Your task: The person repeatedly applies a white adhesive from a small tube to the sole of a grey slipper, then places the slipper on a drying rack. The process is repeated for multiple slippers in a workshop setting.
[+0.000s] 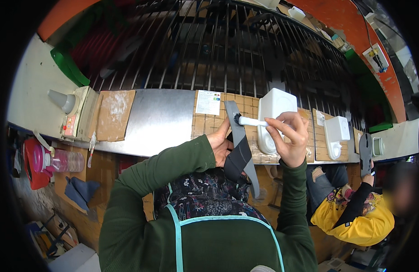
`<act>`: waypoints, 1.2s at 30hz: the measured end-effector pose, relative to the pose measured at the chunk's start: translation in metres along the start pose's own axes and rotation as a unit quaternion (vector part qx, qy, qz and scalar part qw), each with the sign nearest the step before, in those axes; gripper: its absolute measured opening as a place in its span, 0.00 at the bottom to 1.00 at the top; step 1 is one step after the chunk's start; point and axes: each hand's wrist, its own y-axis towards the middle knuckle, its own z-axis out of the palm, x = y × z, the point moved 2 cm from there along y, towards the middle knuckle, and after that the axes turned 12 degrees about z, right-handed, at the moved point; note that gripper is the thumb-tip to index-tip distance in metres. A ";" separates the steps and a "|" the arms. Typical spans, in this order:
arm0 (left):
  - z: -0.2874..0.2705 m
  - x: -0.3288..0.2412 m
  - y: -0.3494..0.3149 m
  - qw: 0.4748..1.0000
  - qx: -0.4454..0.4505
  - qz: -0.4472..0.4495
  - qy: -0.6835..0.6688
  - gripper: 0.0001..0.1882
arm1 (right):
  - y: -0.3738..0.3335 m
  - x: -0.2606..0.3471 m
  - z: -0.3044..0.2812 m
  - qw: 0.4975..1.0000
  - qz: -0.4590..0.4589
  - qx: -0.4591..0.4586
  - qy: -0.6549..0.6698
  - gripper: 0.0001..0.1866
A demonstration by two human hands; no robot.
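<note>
My left hand (221, 143) is closed on a slide sandal (238, 135) with a grey sole and a wide black strap. The sandal stands on edge, its long side running toward me. Pinched between the fingers of my right hand (291, 136) is a brush (253, 121) with a white handle. Its dark bristles touch the sole near the far end. Just beyond my right hand, a white plastic pot (278, 103) rests on the cardboard-covered bench (209, 126).
Behind the bench runs a conveyor of metal rollers (209, 59). To the right are another white pot (337, 129) and a co-worker in a yellow top (354, 213) holding a grey sole (365, 152). At left are a box-shaped device with a grey nozzle (64, 102) and a pink-lidded bottle (66, 161).
</note>
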 end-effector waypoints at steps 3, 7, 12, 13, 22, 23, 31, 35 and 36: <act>-0.004 0.001 0.002 1.000 0.015 -0.007 -0.015 0.62 | -0.004 0.001 0.001 1.000 0.014 0.007 -0.002 0.12; -0.007 0.000 0.002 0.999 0.027 -0.015 -0.027 0.63 | -0.008 0.001 0.002 1.000 0.018 0.005 -0.001 0.12; -0.005 -0.004 -0.002 0.998 0.005 -0.045 -0.053 0.64 | -0.013 0.002 0.003 1.000 0.021 0.008 -0.018 0.13; -0.004 -0.004 -0.002 0.997 -0.004 -0.050 -0.059 0.64 | -0.013 0.002 0.003 1.000 0.021 0.007 -0.009 0.13; -0.004 -0.004 -0.002 0.991 -0.010 -0.067 -0.114 0.63 | -0.023 0.000 0.005 1.000 0.026 -0.002 -0.006 0.14; -0.004 -0.004 -0.002 0.990 -0.010 -0.072 -0.122 0.63 | -0.024 -0.001 0.005 1.000 0.023 -0.004 -0.008 0.14; 0.000 -0.007 -0.005 0.993 0.004 -0.039 -0.109 0.62 | -0.030 -0.001 0.004 1.000 0.014 -0.009 -0.015 0.14; -0.001 -0.006 -0.004 0.990 -0.006 -0.052 -0.131 0.62 | -0.033 -0.001 0.004 1.000 0.009 -0.016 -0.013 0.14; -0.002 -0.006 -0.004 0.990 -0.006 -0.052 -0.131 0.62 | -0.034 -0.001 0.004 1.000 0.007 -0.015 -0.011 0.14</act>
